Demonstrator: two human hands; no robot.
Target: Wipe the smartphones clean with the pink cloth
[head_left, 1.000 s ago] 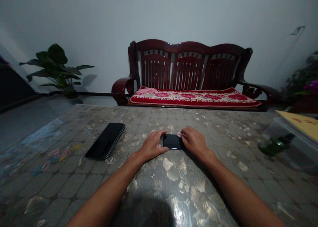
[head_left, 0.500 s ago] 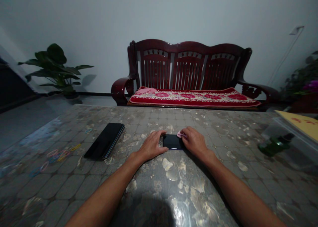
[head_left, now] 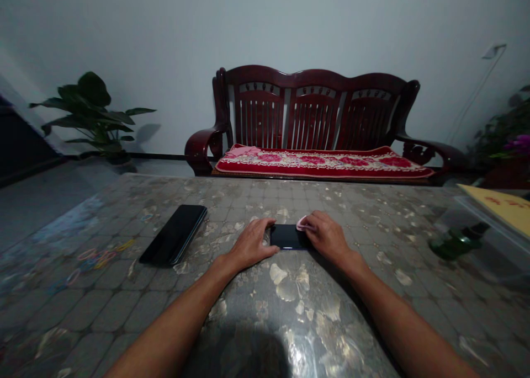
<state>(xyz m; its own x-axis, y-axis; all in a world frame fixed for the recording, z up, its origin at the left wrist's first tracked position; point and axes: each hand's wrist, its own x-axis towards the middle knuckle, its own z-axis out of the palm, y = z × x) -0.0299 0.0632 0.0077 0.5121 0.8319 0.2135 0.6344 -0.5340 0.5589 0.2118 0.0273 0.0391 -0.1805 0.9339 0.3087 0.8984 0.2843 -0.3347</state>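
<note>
Where the small black phone (head_left: pixel 289 237) lies on the table (head_left: pixel 290 312) between both grips, its left end is clasped by the left hand (head_left: pixel 252 244); a pink item (head_left: pixel 302 223) is pinched in the right hand (head_left: pixel 327 235) at its far right corner.

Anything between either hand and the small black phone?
Nothing visible. The left hand grips the left end of the small black phone; the right hand touches its right end, pinching a pink piece at the far corner. The larger black phone lies apart, leftward.
</note>
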